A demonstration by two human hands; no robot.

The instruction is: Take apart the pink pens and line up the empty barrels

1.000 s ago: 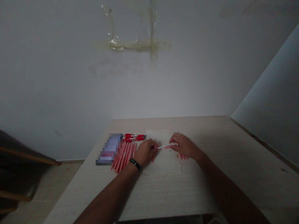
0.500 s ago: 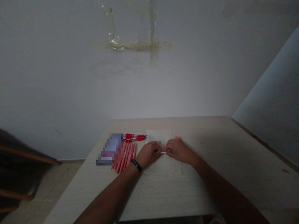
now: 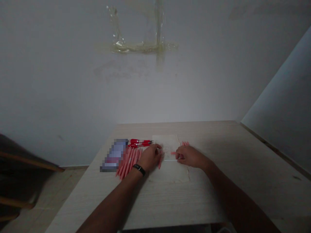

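While the right hand pinches the near-hidden right end of a thin white stick over the sheet of paper, the left hand rests with curled fingers by the paper's left side, some pink pieces at its fingertips; whether it grips any, I cannot tell. Pink pens lie left of that hand, red pens just beyond them, and a blurred-out phone sits beside both groups on the table.
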